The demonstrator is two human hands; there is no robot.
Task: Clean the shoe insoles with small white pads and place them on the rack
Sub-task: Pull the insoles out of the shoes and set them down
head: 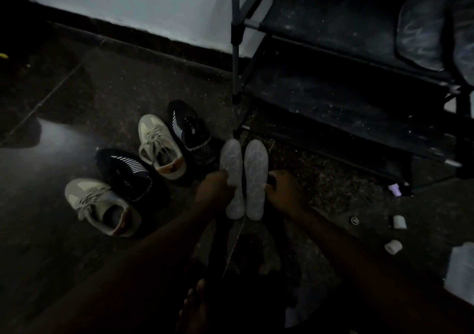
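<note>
Two pale insoles lie side by side on the dark floor, the left insole (232, 169) and the right insole (255, 172), toes pointing away from me. My left hand (214, 192) holds the left insole at its outer edge. My right hand (284, 192) holds the right insole at its outer edge, thumb on its surface. The dark shoe rack (333, 97) stands at the upper right, its lower shelves bare and dusty. Small white pads (393, 246) lie on the floor at the right. The scene is dim.
Two beige sneakers (159, 146) and two black sneakers (189, 131) sit on the floor to the left. A dark bag (423, 26) rests on an upper rack shelf. A pale container (461, 269) stands at the right edge. My bare foot (195, 305) shows below.
</note>
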